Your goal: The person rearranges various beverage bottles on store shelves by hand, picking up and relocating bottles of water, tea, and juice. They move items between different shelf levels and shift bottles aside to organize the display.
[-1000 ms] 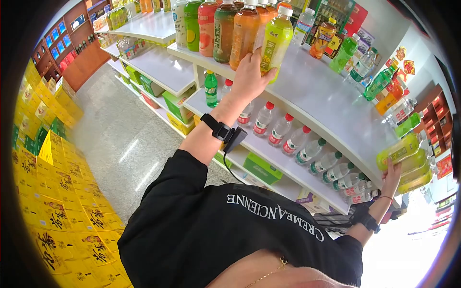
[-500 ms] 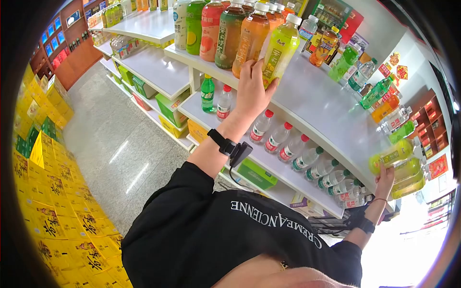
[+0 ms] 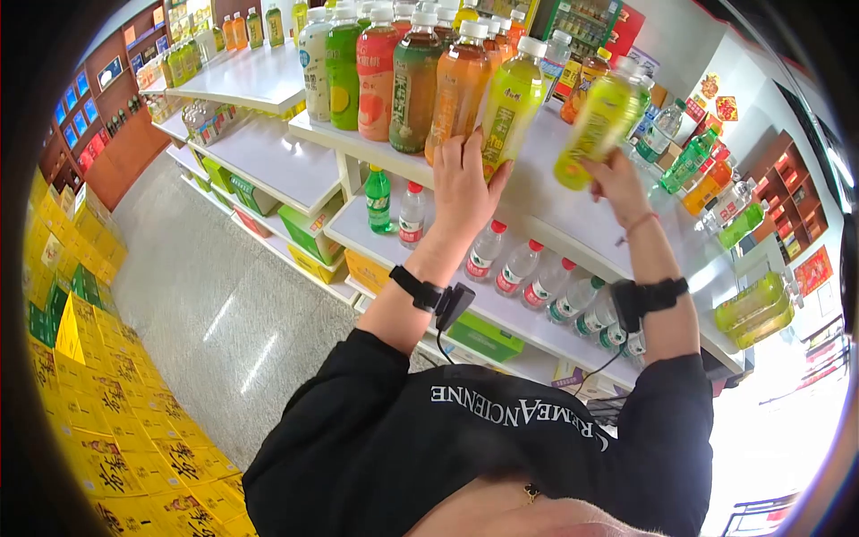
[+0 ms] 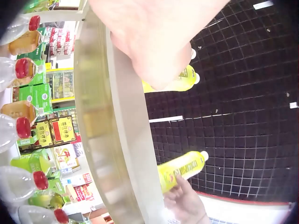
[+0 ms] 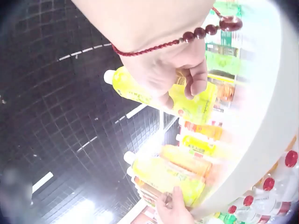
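My left hand (image 3: 465, 183) grips the lower part of a yellow-green drink bottle (image 3: 517, 94), thumb on its right side and fingers on its left. This bottle stands upright at the front of the top shelf, right beside an orange drink bottle (image 3: 458, 85). To the right, my right hand (image 3: 619, 186) holds a second yellow-green drink bottle (image 3: 598, 125) low on its body, tilted and blurred, over the shelf. The right wrist view shows fingers curled round this held bottle (image 5: 133, 88). Two more yellow-green bottles (image 3: 756, 309) stand together at the shelf's right end.
Pink, green and white drink bottles line the white top shelf (image 3: 559, 210) on the left. Mixed bottles, including a clear one (image 3: 662, 130), stand along its back. Water bottles (image 3: 517, 268) fill the shelf below. Yellow cartons (image 3: 116, 421) are stacked across the aisle.
My right hand has left the shelf's right end and moved left with a yellow-green bottle, leaving two there. My left hand stays on its bottle.
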Demonstrator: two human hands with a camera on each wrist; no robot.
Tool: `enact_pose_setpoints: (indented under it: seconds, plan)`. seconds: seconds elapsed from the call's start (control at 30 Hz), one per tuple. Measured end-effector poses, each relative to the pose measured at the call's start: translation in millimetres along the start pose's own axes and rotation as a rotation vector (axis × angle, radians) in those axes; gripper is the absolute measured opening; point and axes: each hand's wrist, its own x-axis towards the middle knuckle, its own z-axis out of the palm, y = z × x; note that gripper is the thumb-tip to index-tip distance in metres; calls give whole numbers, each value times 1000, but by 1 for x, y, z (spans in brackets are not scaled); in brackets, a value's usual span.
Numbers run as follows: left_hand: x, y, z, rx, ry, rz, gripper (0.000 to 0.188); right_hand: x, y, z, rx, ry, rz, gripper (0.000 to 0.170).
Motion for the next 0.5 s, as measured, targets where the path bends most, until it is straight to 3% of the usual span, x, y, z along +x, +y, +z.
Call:
enact_pose_setpoints:
  seconds: [0.17,0.5]
  plan:
    - [-1,-4,-2,3,-3,-3,53,37,-9,60,2,-175,12,38]
    - [-3,-11,-7,-80,-26,-6,50,62,-11,87,82,-357,-28,38]
